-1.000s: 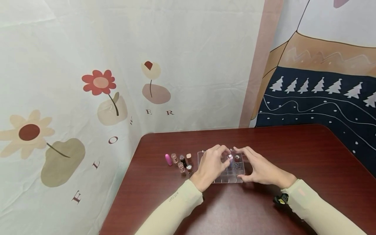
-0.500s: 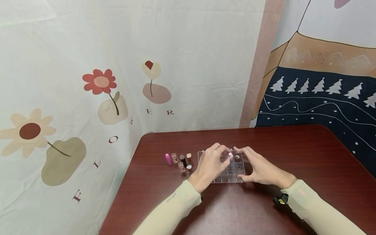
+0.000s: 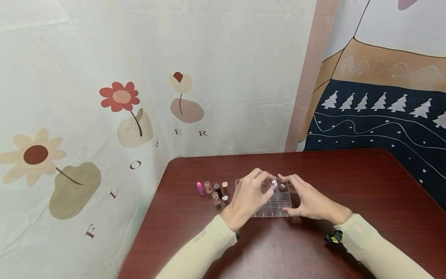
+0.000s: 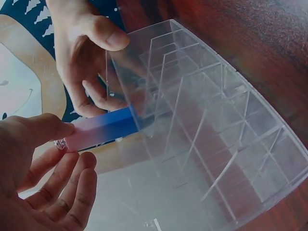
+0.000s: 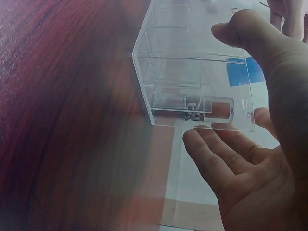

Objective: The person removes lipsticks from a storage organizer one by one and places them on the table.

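Note:
My left hand (image 3: 249, 195) pinches the top of a pink-and-blue lipstick tube (image 4: 103, 129) between thumb and fingertips. The tube has a small clear knob at its upper end. Its blue lower end sits just inside the upper rim of a clear plastic lipstick organizer (image 4: 269, 149), which is split into square compartments. My right hand (image 3: 308, 199) grips the organizer's right end, thumb on the near side and fingers on the far side. A clear-capped lipstick (image 5: 219, 109) with a silver band stands in a corner compartment near those fingers.
Left of the organizer, several lipsticks stand on the dark red table (image 3: 268, 252), among them a bright pink tube (image 3: 200, 189) and a black one (image 3: 218, 190). A printed cloth (image 3: 237, 77) hangs behind the table.
My left hand has raised the pink-and-blue lipstick tube slightly within the organizer. The right hand keeps its hold, and the lipsticks on the table stay in place.

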The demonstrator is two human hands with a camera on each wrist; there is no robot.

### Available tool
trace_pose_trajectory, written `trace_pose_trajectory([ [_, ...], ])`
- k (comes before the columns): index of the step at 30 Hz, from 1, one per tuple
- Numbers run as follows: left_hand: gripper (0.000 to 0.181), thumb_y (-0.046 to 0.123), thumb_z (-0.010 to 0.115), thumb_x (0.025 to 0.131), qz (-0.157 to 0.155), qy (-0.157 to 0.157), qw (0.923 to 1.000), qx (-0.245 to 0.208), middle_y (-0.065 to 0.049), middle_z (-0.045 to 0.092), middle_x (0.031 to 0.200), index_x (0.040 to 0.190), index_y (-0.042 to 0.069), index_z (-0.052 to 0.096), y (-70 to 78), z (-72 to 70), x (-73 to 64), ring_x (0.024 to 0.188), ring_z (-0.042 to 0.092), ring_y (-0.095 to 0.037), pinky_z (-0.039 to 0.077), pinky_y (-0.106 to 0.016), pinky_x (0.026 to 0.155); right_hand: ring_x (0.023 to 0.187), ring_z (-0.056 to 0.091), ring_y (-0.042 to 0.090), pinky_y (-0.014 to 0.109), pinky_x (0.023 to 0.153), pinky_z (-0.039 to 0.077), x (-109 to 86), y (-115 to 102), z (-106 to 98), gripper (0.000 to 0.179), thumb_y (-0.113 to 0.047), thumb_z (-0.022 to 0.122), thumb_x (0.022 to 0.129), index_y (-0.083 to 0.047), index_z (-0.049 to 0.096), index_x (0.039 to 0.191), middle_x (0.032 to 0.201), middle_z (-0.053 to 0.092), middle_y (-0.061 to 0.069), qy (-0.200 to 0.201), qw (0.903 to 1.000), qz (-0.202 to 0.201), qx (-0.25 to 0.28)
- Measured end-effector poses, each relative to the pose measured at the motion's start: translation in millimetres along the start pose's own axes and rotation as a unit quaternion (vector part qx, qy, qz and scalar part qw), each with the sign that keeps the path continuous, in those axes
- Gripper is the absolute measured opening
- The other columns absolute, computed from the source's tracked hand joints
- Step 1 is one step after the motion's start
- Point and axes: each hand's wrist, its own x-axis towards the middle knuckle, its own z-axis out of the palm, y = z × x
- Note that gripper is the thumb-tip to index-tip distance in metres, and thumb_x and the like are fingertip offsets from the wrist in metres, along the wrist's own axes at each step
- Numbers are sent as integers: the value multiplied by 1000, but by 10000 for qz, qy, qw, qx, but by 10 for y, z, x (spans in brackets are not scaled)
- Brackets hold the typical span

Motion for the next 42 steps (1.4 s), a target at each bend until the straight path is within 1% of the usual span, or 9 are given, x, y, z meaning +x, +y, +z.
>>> trace_pose_trajectory([
  [7,18,19,94,99,-3,114,9999,-11,1,76,103,114,18,84,17,-85,-27,86,80,-9,61,-16,72,132,81,28,49,110,68,-9,5,5,94,-15,105,83,-6,52,160,170,59,20,36,10000,32,-23],
  [14,18,18,93,99,-13,152,9998,-143,2,76,104,115,18,84,9,-144,-70,88,81,-10,63,-18,75,129,81,26,47,109,69,-9,-7,10,95,-16,105,83,-6,52,161,164,61,14,80,10000,-35,-26],
  [18,18,20,93,100,-5,176,9998,-10,3,77,104,116,19,84,-8,-183,-87,89,82,-10,65,-22,75,131,79,25,49,110,68,-13,-13,9,98,-18,106,82,-7,52,163,163,62,13,127,9997,-21,-202],
  [21,19,22,93,100,-26,159,9999,58,4,76,104,117,20,84,-30,-214,-101,89,81,-9,64,-22,74,131,78,25,50,109,68,-14,-15,6,99,-20,107,81,-7,52,164,163,63,12,172,9994,-40,-290],
  [24,18,22,93,100,-61,167,9998,30,4,76,103,117,21,84,-55,-248,-122,88,80,-10,62,-21,74,131,78,24,49,109,68,-12,-17,7,100,-20,107,81,-7,52,164,163,63,11,185,9994,-52,-296],
  [32,19,20,94,99,-41,464,9989,41,5,76,102,115,20,84,-127,-335,-201,86,80,-7,61,-20,68,130,78,23,48,109,68,-11,-18,21,101,-20,106,82,-7,51,165,163,62,11,173,9993,-33,-328],
  [38,19,19,94,99,-63,492,9988,-20,4,75,102,116,18,84,-200,-415,-250,84,78,-9,58,-20,67,131,77,22,49,110,68,-2,-26,21,101,-21,106,83,-8,50,166,166,61,12,123,9994,43,-309],
  [42,21,17,95,98,-124,627,9979,-50,3,77,104,115,17,84,-269,-489,-294,85,80,-10,56,-18,66,133,75,23,51,110,67,-1,-36,15,101,-22,106,82,-6,50,165,168,60,14,131,9991,48,-408],
])
